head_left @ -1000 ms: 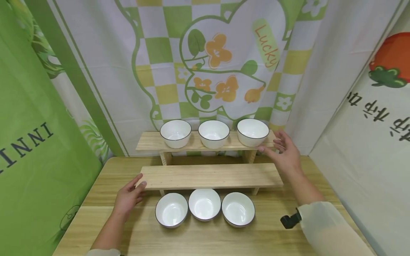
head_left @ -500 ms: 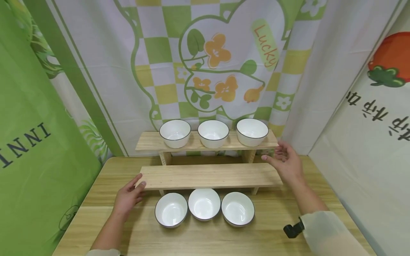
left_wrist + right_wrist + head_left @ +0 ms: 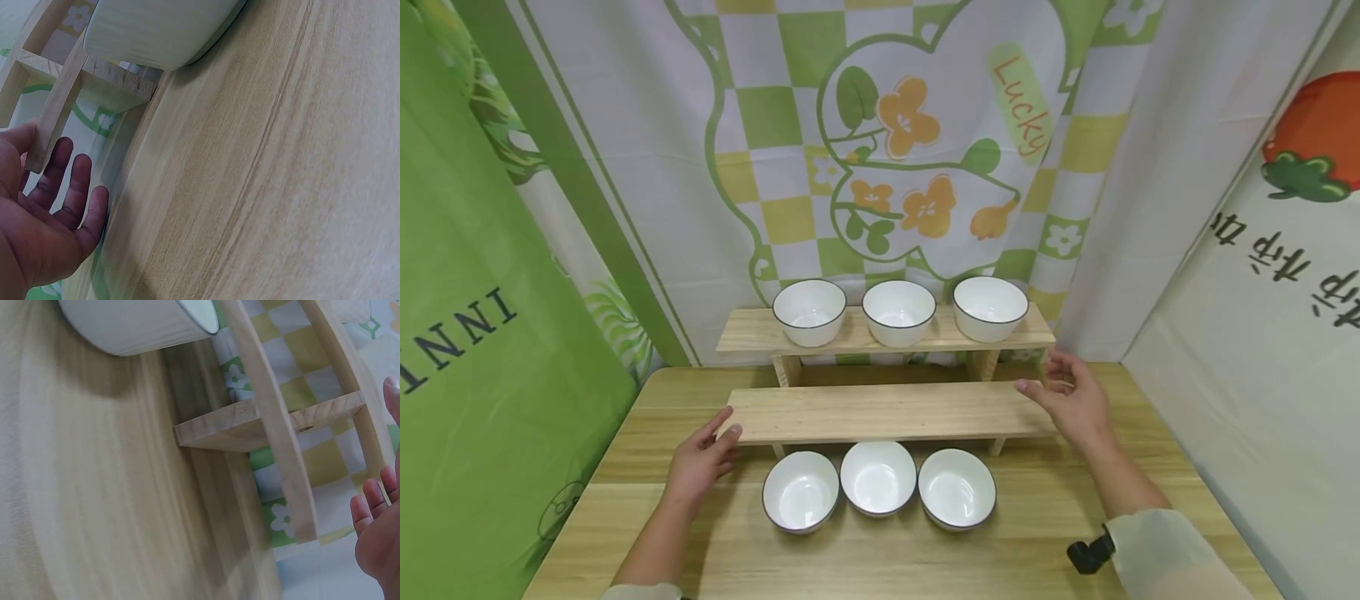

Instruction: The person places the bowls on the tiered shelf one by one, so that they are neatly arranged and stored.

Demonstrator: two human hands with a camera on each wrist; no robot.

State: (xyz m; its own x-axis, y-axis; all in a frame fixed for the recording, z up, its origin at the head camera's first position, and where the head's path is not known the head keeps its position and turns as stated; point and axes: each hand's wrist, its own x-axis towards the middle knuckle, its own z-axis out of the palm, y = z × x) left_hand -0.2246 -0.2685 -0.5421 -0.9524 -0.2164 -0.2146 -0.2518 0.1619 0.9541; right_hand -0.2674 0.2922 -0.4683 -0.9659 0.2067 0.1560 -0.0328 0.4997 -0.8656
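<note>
A two-tier wooden shelf stands on the table, with a lower board [image 3: 891, 412] in front of a raised upper board [image 3: 742, 331]. My left hand [image 3: 698, 465] pinches the lower board's left end; in the left wrist view its other fingers [image 3: 78, 187] spread below the board. Beside the right ends of both boards is my right hand [image 3: 1077, 406], fingers relaxed and holding nothing. Three white, dark-rimmed bowls line the upper board: left [image 3: 809, 315], middle [image 3: 898, 315] and right [image 3: 991, 310]. Three matching bowls, left [image 3: 801, 493], middle [image 3: 878, 479] and right [image 3: 957, 490], sit before the lower board.
The wood-grain table [image 3: 880, 567] carries everything. A patterned curtain [image 3: 782, 192] hangs close behind the shelf. Green cloth [image 3: 490, 400] borders the left side and white printed cloth [image 3: 1247, 325] the right.
My right hand has come down from the upper board's right end towards the lower board's right end. The left hand and the bowls have stayed put.
</note>
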